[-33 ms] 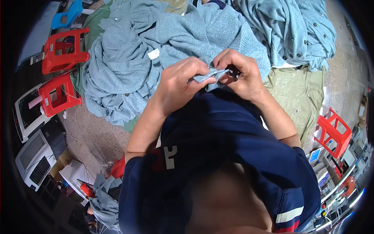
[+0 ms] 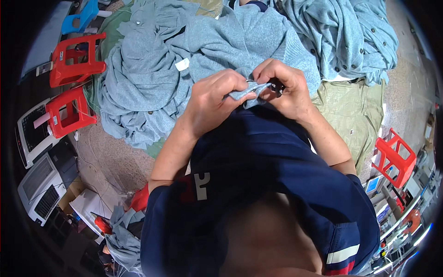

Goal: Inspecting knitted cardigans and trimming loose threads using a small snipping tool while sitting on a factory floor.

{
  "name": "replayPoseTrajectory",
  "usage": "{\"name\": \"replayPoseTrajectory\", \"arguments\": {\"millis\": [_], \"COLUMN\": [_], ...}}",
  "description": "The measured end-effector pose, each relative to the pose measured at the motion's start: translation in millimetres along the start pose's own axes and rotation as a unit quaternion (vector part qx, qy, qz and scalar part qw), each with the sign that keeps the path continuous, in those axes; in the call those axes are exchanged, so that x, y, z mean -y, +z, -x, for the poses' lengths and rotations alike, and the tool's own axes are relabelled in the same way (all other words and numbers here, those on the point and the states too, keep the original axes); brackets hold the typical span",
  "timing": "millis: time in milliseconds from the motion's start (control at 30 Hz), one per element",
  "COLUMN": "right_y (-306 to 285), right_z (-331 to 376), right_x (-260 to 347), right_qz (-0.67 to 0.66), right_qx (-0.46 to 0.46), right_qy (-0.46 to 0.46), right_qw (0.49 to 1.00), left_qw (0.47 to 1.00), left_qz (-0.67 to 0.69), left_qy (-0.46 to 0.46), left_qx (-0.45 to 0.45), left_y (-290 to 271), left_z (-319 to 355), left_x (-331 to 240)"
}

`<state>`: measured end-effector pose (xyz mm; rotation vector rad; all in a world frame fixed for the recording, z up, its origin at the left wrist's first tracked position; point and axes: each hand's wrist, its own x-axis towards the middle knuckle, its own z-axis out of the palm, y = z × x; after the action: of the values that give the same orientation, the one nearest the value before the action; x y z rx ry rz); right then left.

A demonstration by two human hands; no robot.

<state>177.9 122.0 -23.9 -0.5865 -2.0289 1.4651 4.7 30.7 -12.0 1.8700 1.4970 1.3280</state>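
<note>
On my feed the left hand (image 2: 213, 96) pinches blue-grey knitted fabric (image 2: 242, 93), seemingly for steadiness, the right hand (image 2: 291, 96) curled nearly closed beside it round a small black object (image 2: 278, 87).

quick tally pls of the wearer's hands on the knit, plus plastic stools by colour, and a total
Hands on the grey-blue knit: 2 (left hand, right hand)
Red plastic stools: 3 (two left, one right)
Blue plastic stool: 1
Total: 6
The red patch at lower left is too hidden to name, so it is left out.
</note>
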Motion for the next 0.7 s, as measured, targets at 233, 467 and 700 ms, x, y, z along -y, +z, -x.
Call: {"name": "replayPoseTrajectory", "arguments": {"millis": [233, 467, 700], "right_y": [22.0, -6.4, -209.8], "right_z": [6.6, -37.2, -323.0], "right_x": [-9.7, -10.0, -43.0], "right_qz": [0.019, 0.169, 0.733], "right_qx": [-0.079, 0.094, -0.019], "right_qy": [-0.038, 0.021, -0.060], "right_qw": [0.996, 0.981, 0.678], "left_qw": [0.991, 0.987, 0.935], "left_qz": [-0.111, -0.140, -0.156], "left_qy": [0.074, -0.006, -0.290], "left_qx": [-0.006, -0.080, -0.132], "left_y": [5.3, 15.7, -5.6], "left_z": [14.2, 22.7, 66.3], "left_x": [7.1, 35.2, 97.7]}}
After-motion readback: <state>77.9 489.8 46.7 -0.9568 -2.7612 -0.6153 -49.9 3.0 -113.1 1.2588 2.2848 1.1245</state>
